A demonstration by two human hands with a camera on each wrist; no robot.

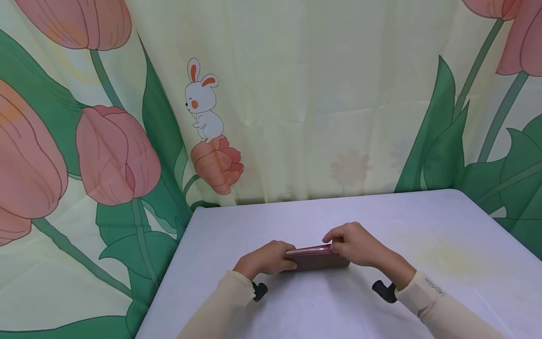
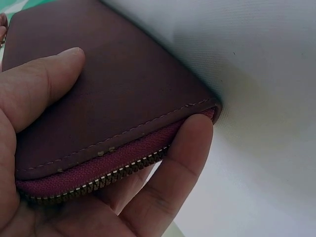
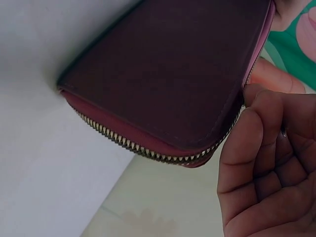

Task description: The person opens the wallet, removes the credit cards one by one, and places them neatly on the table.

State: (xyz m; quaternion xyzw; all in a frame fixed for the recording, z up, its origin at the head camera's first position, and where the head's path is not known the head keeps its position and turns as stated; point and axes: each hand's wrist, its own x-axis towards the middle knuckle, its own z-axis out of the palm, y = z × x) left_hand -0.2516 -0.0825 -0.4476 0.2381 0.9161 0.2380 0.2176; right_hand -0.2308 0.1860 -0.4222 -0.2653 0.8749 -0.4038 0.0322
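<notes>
A dark maroon zip-around wallet (image 1: pixel 318 262) stands on its long edge on the white table, zipped edge upward. My left hand (image 1: pixel 271 257) grips its left end. In the left wrist view, the thumb (image 2: pixel 54 79) lies on the wallet's flat side and a fingertip presses the short zipped end near the corner. At the upper right edge my right hand (image 1: pixel 357 245) pinches the zipper with thumb and finger. The right wrist view shows metal zipper teeth (image 3: pixel 133 145) running round the near corner. Any zipper pull is hidden behind the fingertips of the right hand (image 3: pixel 266 158).
A white-covered table (image 1: pixel 254 221) extends around the wallet. Behind it hangs a curtain (image 1: pixel 317 103) printed with tulips and a rabbit. Black wrist straps (image 1: pixel 385 291) show below the cream sleeves.
</notes>
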